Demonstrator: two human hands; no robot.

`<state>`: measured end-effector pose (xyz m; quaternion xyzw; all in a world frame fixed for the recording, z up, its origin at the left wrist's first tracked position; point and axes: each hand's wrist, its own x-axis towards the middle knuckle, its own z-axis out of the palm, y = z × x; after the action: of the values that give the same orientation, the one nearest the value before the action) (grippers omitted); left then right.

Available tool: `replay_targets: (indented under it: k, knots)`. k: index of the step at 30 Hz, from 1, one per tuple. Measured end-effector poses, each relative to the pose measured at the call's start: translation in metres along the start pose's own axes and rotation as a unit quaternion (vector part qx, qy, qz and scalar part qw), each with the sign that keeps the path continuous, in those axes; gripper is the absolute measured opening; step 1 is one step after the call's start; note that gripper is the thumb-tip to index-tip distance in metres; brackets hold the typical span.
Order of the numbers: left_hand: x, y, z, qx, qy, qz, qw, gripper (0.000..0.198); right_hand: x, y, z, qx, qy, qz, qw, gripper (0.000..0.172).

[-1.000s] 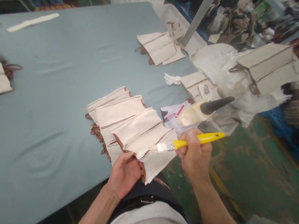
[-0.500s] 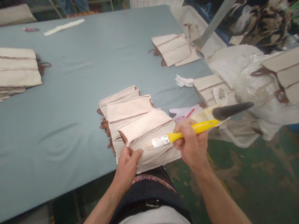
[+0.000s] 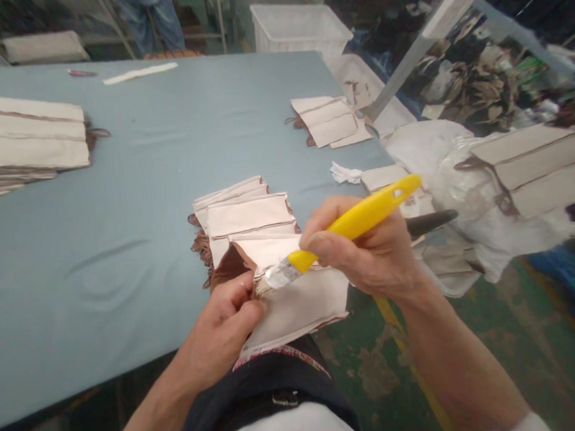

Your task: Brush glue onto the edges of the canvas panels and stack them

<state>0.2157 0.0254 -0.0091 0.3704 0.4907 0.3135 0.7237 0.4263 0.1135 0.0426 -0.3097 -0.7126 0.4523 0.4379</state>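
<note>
My right hand (image 3: 364, 249) grips a paintbrush (image 3: 362, 219) by its yellow handle. The brush's pale bristles touch a cream fabric piece (image 3: 309, 300) close to its left end, beside my left fingertips. With thumb and fingers my left hand (image 3: 226, 326) pinches that end, where the brown inner side (image 3: 232, 269) of the piece shows as it gapes. Behind it lies a stack of similar cream fabric pieces (image 3: 250, 212) with brown cords hanging at their left. A black handle (image 3: 432, 223) sticks out behind my right hand; its other end is hidden.
A larger cream stack (image 3: 27, 139) lies on the blue-grey table (image 3: 140, 180) at the left, a smaller pile (image 3: 330, 119) at the far right corner. White crumpled paper (image 3: 345, 173) sits by the right edge. A metal post (image 3: 414, 53) and white plastic bags (image 3: 425, 138) stand beyond it.
The paintbrush has tilted steeper and moved left and down onto the fabric end. My left hand has shifted left, and the end of the piece now gapes open, showing brown.
</note>
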Motion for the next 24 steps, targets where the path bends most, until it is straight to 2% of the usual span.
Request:
replay_targets:
  k: [4, 8, 11, 14, 16, 20, 24]
  knots:
    - [-0.003, 0.001, 0.001, -0.006, 0.016, 0.009, 1.0, 0.011, 0.01, 0.0, 0.017, -0.072, -0.022, -0.072, 0.995, 0.021]
    - [-0.005, -0.006, -0.005, -0.04, 0.048, -0.01, 0.998, 0.018, 0.002, 0.001, 0.025, -0.055, 0.038, -0.132, 0.989, 0.016]
    - [-0.008, -0.008, -0.01, -0.039, 0.032, -0.014, 0.999, 0.019, -0.007, -0.008, 0.02, -0.042, 0.028, -0.111, 0.992, 0.016]
    - [-0.011, -0.005, -0.01, -0.017, 0.004, 0.008, 1.0, 0.016, -0.009, -0.016, 0.02, -0.09, -0.014, -0.086, 0.992, 0.02]
    - [-0.012, -0.002, -0.008, 0.007, -0.01, 0.021, 1.0, 0.013, -0.007, -0.016, 0.027, -0.121, -0.012, -0.101, 0.987, 0.022]
    - [-0.014, 0.002, -0.005, 0.019, 0.006, 0.03, 0.999, 0.017, -0.01, -0.008, 0.041, -0.147, 0.041, -0.159, 0.975, 0.019]
    - [-0.016, -0.003, -0.007, -0.009, 0.018, 0.007, 1.0, 0.02, -0.034, -0.008, 0.037, -0.153, 0.152, -0.159, 0.963, 0.014]
